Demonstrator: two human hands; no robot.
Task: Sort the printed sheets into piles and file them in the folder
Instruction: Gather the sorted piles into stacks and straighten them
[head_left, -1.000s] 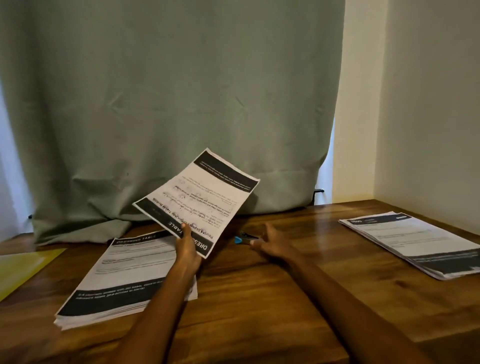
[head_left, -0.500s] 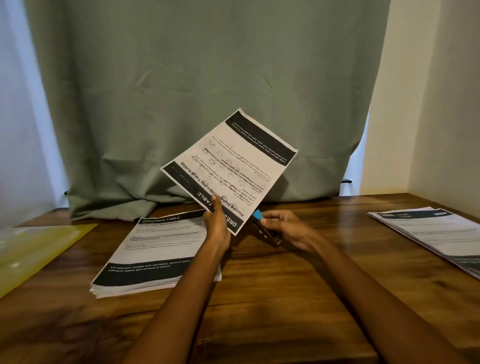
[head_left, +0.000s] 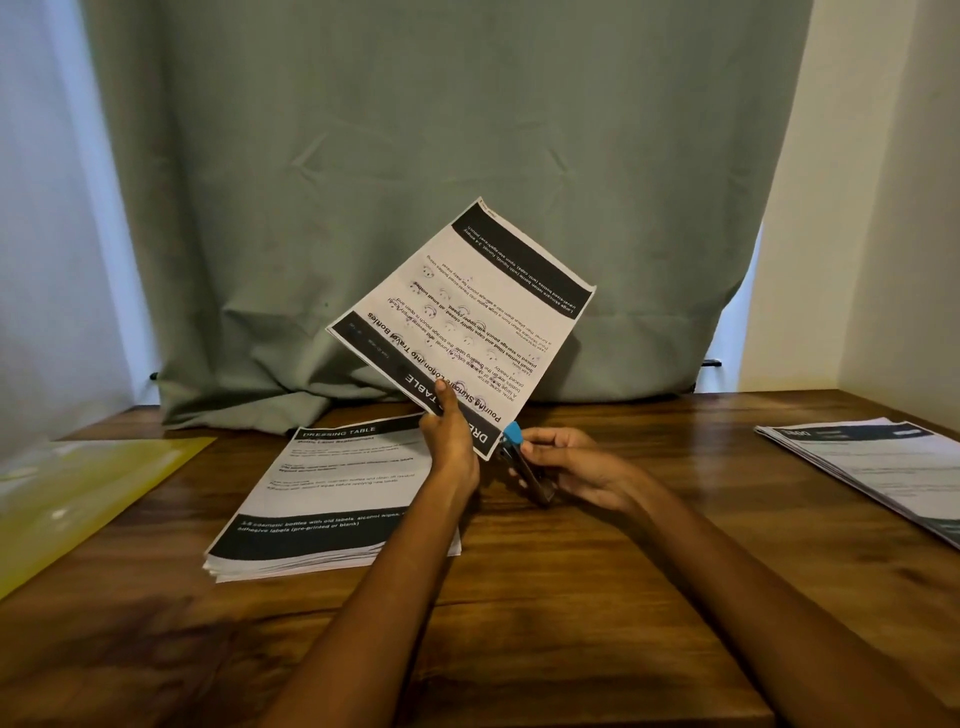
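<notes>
Head view, step in hand: stapling or clipping of the lifted printed sheet appears to be under way. The left hand pinches this sheet at its lower edge, thumb on the printed face and the other fingers hidden behind; the sheet stands tilted above the table, text upside down to the wearer. Whether it is one sheet or several cannot be told. The right hand is curled round a small dark stapler-like tool with a blue end, and that end meets the sheet's lower corner.

Recommended procedure, as a judgement:
- Seat the corner fully in the tool's mouth before pressing.
- Keep the left pinch just beside the corner so the paper does not flex away.
- Press once, squarely, and avoid the printed title.

Location of task items: the main pile lies flat under the left forearm; a second pile lies well apart at the right edge; the yellow folder lies at the far left, apart from both piles. No filing is yet visible.

Head view, change from the earlier frames: one second ago the right hand was flat on the table reaching for the tool, and the sheet was held lower. Half a second ago the tool was lifted and near the corner. Now the blue end touches the corner, and the sheet has risen slightly and turned toward the right hand.
</notes>
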